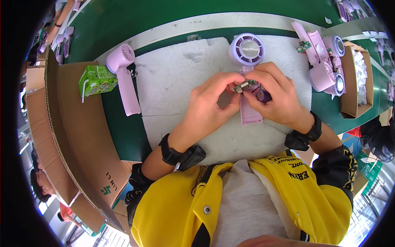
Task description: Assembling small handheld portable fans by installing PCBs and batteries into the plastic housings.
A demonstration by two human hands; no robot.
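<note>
Both my hands meet over a pink handheld fan that lies on a white foam sheet, its round lilac head pointing away from me. A small green circuit board is pinched between the fingertips of my left hand and my right hand, just above the fan's handle. Under my right fingers shows a purple, rounded part, partly hidden. Wires run close to the board, but where they end cannot be made out.
Left of the foam sheet are a pink fan body, a green drink carton with a straw and a large cardboard box. On the right, several fan parts with boards lie beside a small box of white pieces.
</note>
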